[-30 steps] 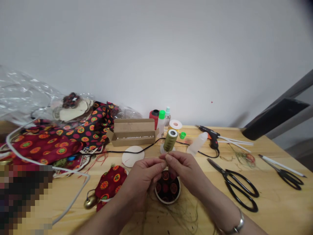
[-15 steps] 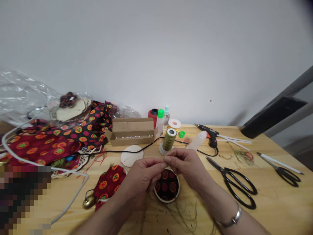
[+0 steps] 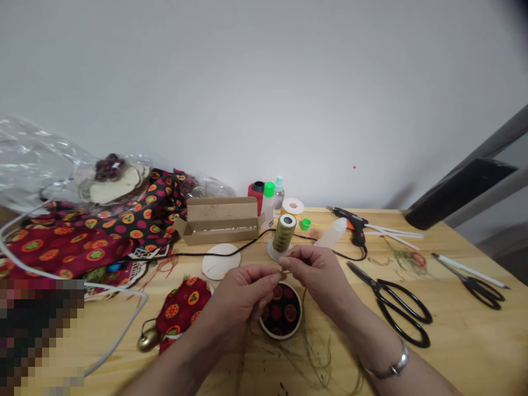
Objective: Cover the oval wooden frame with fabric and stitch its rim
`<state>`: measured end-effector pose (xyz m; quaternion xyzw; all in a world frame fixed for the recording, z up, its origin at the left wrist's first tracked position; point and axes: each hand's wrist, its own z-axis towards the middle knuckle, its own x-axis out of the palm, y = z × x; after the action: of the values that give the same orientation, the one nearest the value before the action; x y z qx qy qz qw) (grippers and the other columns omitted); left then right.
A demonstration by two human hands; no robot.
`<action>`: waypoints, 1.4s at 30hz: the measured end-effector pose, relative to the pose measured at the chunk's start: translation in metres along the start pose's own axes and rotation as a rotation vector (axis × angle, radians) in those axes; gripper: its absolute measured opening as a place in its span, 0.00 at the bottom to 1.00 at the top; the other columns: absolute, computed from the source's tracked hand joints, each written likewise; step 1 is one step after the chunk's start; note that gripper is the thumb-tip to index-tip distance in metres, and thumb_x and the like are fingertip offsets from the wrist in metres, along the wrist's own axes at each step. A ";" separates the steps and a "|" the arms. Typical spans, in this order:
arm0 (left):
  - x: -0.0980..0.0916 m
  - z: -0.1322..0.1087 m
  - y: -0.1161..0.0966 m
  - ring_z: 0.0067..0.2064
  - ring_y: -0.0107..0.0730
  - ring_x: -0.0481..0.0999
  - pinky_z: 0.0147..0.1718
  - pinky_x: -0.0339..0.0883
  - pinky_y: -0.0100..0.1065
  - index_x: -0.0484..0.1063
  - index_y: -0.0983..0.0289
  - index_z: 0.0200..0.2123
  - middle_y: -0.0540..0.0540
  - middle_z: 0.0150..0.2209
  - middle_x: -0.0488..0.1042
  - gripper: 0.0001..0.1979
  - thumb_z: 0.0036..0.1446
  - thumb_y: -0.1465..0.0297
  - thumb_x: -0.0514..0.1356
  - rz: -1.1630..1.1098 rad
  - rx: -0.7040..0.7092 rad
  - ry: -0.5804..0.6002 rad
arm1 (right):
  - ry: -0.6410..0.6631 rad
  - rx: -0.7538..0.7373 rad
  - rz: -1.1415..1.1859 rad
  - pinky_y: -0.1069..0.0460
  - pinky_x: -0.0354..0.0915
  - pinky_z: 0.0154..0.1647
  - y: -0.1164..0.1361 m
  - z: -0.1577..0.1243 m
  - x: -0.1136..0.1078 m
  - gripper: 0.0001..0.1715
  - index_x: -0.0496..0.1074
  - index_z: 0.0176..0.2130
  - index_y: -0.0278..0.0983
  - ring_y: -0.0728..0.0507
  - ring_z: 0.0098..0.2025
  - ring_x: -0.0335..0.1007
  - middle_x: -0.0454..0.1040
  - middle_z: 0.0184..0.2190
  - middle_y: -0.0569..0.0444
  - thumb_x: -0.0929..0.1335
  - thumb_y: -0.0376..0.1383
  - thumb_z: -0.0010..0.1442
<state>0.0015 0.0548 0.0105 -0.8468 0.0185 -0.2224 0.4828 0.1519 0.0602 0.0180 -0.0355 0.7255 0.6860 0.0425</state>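
My left hand (image 3: 247, 291) is closed in a pinch, thumb against forefinger, on what looks like a bit of thin olive thread. Almost touching it, my right hand (image 3: 311, 275) pinches the same kind of thread, and a loose strand (image 3: 306, 324) hangs below it to the table. Under both hands lies a round piece covered in black patterned fabric (image 3: 281, 311) with a pale rim. A spool of olive thread (image 3: 284, 234) stands upright just beyond my fingertips. Left of my left hand is a maroon patterned fabric piece (image 3: 183, 308), with a brass bell (image 3: 148, 339) beside it.
Large black-handled scissors (image 3: 388, 300) lie right of my right hand, smaller scissors (image 3: 474, 283) farther right. A glue gun (image 3: 350, 220), translucent bottle (image 3: 332, 234), cardboard box (image 3: 223, 234) and white disc (image 3: 220, 261) are beyond. Patterned cloth (image 3: 82, 236) and a white cable (image 3: 136, 308) fill the left.
My fingertips have drawn slightly apart, and the right hand has shifted a little to the right. The strand below it hangs differently. The whole view has shifted slightly.
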 end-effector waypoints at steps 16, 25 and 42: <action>0.000 -0.001 0.001 0.24 0.29 0.69 0.23 0.59 0.29 0.78 0.66 0.29 0.51 0.20 0.72 0.12 0.42 0.63 0.66 0.140 0.097 0.014 | 0.004 -0.061 -0.113 0.55 0.57 0.25 0.000 -0.001 0.002 0.07 0.74 0.21 0.34 0.51 0.22 0.59 0.68 0.17 0.58 0.69 0.34 0.48; -0.001 0.000 0.004 0.22 0.28 0.67 0.22 0.56 0.28 0.78 0.65 0.30 0.50 0.18 0.70 0.13 0.42 0.63 0.66 0.061 0.095 0.027 | 0.034 -0.029 -0.085 0.55 0.55 0.24 0.000 -0.001 0.000 0.09 0.71 0.20 0.34 0.50 0.22 0.58 0.67 0.17 0.57 0.69 0.35 0.48; -0.001 -0.002 0.000 0.16 0.15 0.49 0.15 0.39 0.22 0.76 0.66 0.27 0.43 0.15 0.57 0.11 0.44 0.64 0.66 -0.017 0.042 0.033 | 0.155 0.095 0.157 0.56 0.46 0.19 0.005 -0.003 0.000 0.17 0.73 0.25 0.31 0.54 0.18 0.49 0.61 0.15 0.60 0.69 0.44 0.49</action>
<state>0.0002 0.0534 0.0110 -0.8328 0.0147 -0.2408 0.4982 0.1516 0.0577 0.0227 -0.0295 0.7588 0.6473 -0.0661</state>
